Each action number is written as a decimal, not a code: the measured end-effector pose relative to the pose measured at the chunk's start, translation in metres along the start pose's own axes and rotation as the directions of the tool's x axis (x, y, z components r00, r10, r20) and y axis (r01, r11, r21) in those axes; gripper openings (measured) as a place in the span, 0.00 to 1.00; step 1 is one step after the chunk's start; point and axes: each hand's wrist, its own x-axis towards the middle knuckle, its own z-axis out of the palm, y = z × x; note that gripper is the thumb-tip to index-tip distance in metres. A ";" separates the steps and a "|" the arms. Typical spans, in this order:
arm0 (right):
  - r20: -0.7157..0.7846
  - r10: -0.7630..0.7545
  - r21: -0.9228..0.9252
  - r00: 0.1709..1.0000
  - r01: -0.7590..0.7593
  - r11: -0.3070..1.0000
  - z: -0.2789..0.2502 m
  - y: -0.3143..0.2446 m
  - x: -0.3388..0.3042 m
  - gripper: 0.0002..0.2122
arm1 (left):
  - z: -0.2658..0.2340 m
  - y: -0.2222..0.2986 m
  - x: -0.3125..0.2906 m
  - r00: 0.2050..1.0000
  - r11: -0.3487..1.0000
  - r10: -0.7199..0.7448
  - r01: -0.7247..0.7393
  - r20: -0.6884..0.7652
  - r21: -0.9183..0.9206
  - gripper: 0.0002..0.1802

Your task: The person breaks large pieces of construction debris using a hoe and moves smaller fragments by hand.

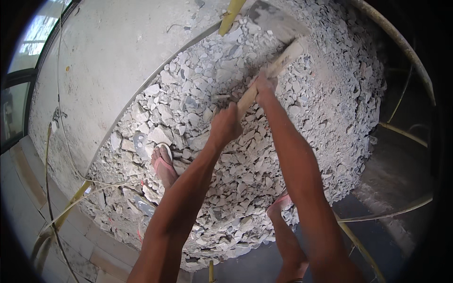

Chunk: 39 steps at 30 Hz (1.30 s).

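My left hand (227, 125) is wrapped round the lower part of a wooden handle, which slants up to the right. Farther up the same handle my right hand (264, 88) is closed on it, slightly blurred. The tool looks like a hoe (285, 60); by the handle's far end is a broad, dusty grey blade (277, 22) lying against the rubble. Beneath both hands spreads a heap of broken grey-white rubble (245, 174), chunks mixed with finer grit. Where blade and handle join is hard to make out.
My feet, in pink-strapped sandals (164, 160), stand on the heap. A pale concrete slab (127, 52) with a straight edge borders it at left. Yellowish poles (230, 18) and a thin cable (59, 94) are around it. Dark floor (358, 231) lies at lower right, a window (16, 104) at far left.
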 end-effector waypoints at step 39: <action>-0.303 -0.136 -0.034 0.943 0.132 0.991 0.097 0.169 -0.256 0.28 | -0.184 -0.083 -0.221 0.831 0.859 -0.465 0.341 0.306 0.381 0.18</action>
